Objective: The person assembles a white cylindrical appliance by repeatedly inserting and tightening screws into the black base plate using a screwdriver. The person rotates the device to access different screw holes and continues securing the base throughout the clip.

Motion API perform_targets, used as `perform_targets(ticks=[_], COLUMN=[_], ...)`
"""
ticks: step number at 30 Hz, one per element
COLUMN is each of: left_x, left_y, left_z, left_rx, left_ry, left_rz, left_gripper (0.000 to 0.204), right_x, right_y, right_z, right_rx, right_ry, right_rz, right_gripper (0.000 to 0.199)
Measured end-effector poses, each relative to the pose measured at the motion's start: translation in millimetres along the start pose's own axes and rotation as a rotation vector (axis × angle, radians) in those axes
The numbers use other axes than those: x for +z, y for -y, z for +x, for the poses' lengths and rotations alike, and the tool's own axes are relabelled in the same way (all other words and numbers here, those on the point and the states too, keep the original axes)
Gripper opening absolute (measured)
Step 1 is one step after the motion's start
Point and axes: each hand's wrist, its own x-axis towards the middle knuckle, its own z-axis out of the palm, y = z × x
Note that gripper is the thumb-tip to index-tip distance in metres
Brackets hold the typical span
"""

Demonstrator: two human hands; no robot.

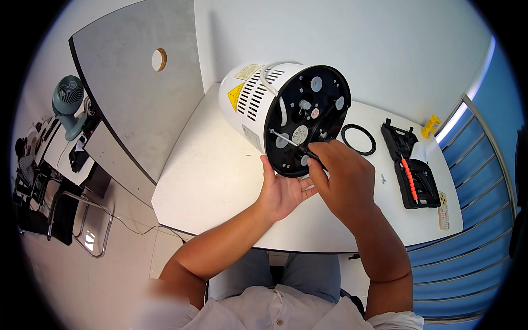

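A white cylindrical appliance (231, 104) lies on its side on the table, its black underside (325, 113) facing me. Vent slots, a yellow warning label and a pale cord show on its casing. My right hand (346, 179) is closed around a screwdriver with a dark handle. The metal shaft of the screwdriver (287, 138) slants up to the left, its tip at the left part of the underside near the rim. Below the lower rim is my left hand (283, 195), palm up with fingers stretched out. Its thumb touches the rim; some fingertips are hidden behind my right hand.
A black ring (358, 139) lies right of the appliance. Small metal pieces (384, 179) are near an open black tool case (421, 181) holding an orange flexible shaft (409, 179). A yellow object (430, 126) stands at the back right. Railings (484, 170) border the table's right side; a grey partition (132, 82) stands left.
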Motion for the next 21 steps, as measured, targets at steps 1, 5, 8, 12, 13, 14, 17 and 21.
perform_targets(ticks=[1, 5, 8, 12, 13, 14, 17, 21], left_x=[-1, -2, -2, -5, -6, -7, -6, -6], left_y=[0, 1, 3, 4, 4, 5, 5, 6], left_z=[0, 1, 1, 0, 0, 0, -1, 0], left_rx=[-0.001, 0.002, 0.013, 0.007, 0.001, -0.005, -0.026, -0.036], left_ry=[0.002, 0.008, 0.004, 0.004, 0.009, 0.014, 0.012, 0.003], left_rz=[0.001, 0.003, 0.007, 0.016, 0.013, 0.012, 0.005, 0.014], left_gripper=[0.112, 0.112, 0.111, 0.110, 0.110, 0.110, 0.109, 0.110], right_x=[0, 1, -1, -1, -1, -1, -5, -8], right_y=[0, 2, 4, 13, 15, 16, 18, 17], right_z=[0, 0, 4, 8, 9, 9, 11, 14], right_rx=[0.001, -0.013, -0.111, -0.198, -0.210, -0.222, -0.250, -0.237], right_ry=[0.002, -0.006, -0.055, -0.102, -0.103, -0.105, -0.098, -0.008], right_rz=[0.000, -0.031, -0.171, -0.310, -0.311, -0.313, -0.365, -0.341], right_gripper=[0.015, 0.019, 0.024, 0.027, 0.027, 0.026, 0.028, 0.025])
